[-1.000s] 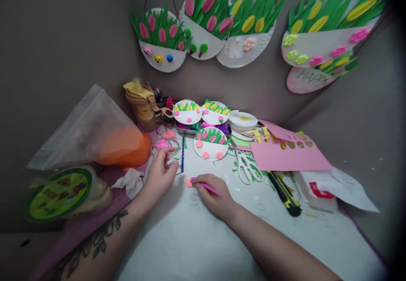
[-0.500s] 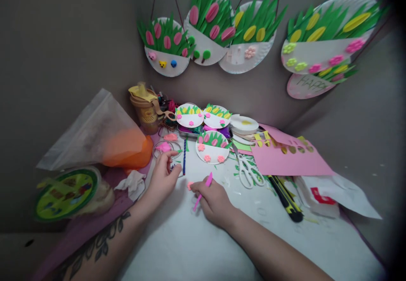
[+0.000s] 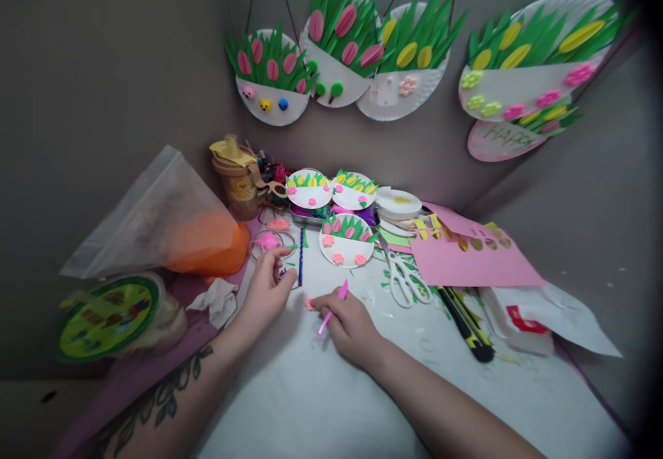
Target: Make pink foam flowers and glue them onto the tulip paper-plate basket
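My right hand (image 3: 348, 321) holds a pink pen-like tool (image 3: 334, 308), its index fingertip at a small coral flower piece (image 3: 309, 303) on the white table surface. My left hand (image 3: 270, 285) is raised to the left, fingers curled, with a small green-tipped item (image 3: 293, 246) at its index finger; most of that item is hidden. A dark blue stick (image 3: 301, 257) stands out just right of the left hand. Beyond the hands lies a small plate (image 3: 346, 252) with pink tulips, green grass and coral flowers.
Behind are two more decorated plates (image 3: 309, 197). Rings with pink clay (image 3: 267, 240) lie left, near an orange bag (image 3: 207, 245) and a round tub (image 3: 111, 314). White scissors (image 3: 407, 283), pink paper (image 3: 471, 259) and a cutter (image 3: 469, 328) lie right. Decorated plates (image 3: 404, 96) hang on the wall.
The pink tool in my right hand has shifted very slightly right and up. My left hand stays nearly still.
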### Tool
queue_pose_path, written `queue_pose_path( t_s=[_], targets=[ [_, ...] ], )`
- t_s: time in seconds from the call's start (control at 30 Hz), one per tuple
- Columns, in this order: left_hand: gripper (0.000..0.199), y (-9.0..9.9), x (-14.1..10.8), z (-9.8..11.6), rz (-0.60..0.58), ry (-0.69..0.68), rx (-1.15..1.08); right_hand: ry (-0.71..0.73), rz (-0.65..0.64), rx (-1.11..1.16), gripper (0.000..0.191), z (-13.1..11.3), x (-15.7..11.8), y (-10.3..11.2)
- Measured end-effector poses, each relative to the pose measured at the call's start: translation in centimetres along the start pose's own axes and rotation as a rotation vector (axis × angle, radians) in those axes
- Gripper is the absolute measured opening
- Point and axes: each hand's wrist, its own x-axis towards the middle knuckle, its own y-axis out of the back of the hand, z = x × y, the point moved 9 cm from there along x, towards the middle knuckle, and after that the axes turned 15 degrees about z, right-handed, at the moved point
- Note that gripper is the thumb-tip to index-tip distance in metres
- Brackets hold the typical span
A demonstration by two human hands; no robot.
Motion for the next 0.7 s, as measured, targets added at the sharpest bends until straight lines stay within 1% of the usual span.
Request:
queue_pose_path(
  t_s=[0.1, 0.17, 0.27, 0.3, 0.37, 0.47, 0.57, 0.63, 0.7],
  targets=[
    [0.035, -0.1, 0.1, -0.1, -0.007, -0.012, 0.003, -0.121, 0.112, 0.084, 0.025, 1.2, 0.2, 1.1],
    [0.032, -0.2, 0.1, -0.2, -0.023, -0.009, 0.003, -0.18, 0.162, 0.105, 0.023, 2.1, 0.1, 1.8],
    [0.029, -0.5, -0.1, -0.5, -0.064, 0.035, -0.036, -0.186, 0.171, 0.021, 0.017, 2.7, -0.2, 2.6],
    [0.029, -0.6, -0.1, -0.6, -0.082, 0.059, -0.057, -0.167, 0.152, -0.031, 0.017, 2.7, -0.3, 2.8],
    [0.03, -0.9, -0.3, -1.0, -0.125, 0.109, -0.096, -0.109, 0.061, -0.14, 0.02, 2.3, -0.5, 2.7],
    [0.031, -1.5, -0.5, -1.5, -0.196, 0.169, -0.133, -0.003, -0.115, -0.287, 0.032, 1.3, -0.9, 1.9],
    [0.03, -1.8, -0.7, -2.0, -0.216, 0.218, -0.196, 0.09, -0.242, -0.459, 0.042, 0.6, -1.0, 1.0],
    [0.027, -1.9, -0.7, -2.3, -0.215, 0.267, -0.262, 0.127, -0.31, -0.554, 0.052, 0.9, -0.9, 0.4],
    [0.026, -2.1, -0.9, -2.5, -0.217, 0.333, -0.332, 0.137, -0.343, -0.618, 0.059, 1.7, -0.9, 0.3]
  ],
)
